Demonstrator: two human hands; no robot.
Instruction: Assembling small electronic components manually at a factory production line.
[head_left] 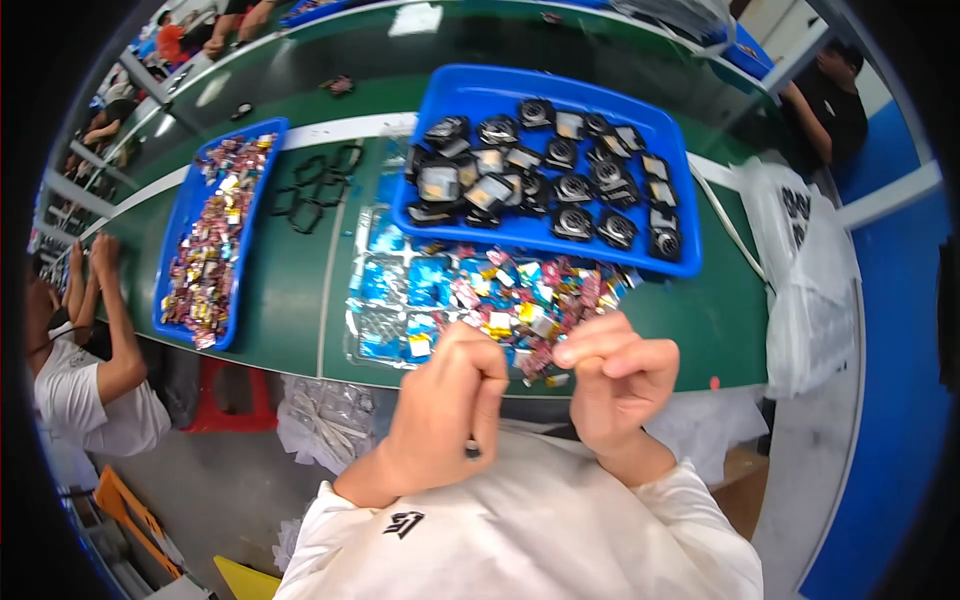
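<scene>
My left hand (445, 405) is closed in a fist in front of my chest. A small dark end of something (472, 449) shows at the fist's lower side; the rest is hidden by my fingers. To its right, my right hand (622, 390) is closed in a pinch with the fingertips turned left, and what it holds, if anything, cannot be made out. Just beyond both hands lies a loose heap of small electronic parts (520, 300) in pink, silver, white and yellow. Under and beside the heap, a clear plastic tray (376, 322) holds blue pieces.
A large blue bin (688, 225) of black square devices with round fronts stands behind the heap. Leftward is a narrow blue bin (240, 262) of similar small parts. Black frames (312, 190) lie between them. A white plastic bag (800, 280) hangs at right. Another person (100, 385) sits at left.
</scene>
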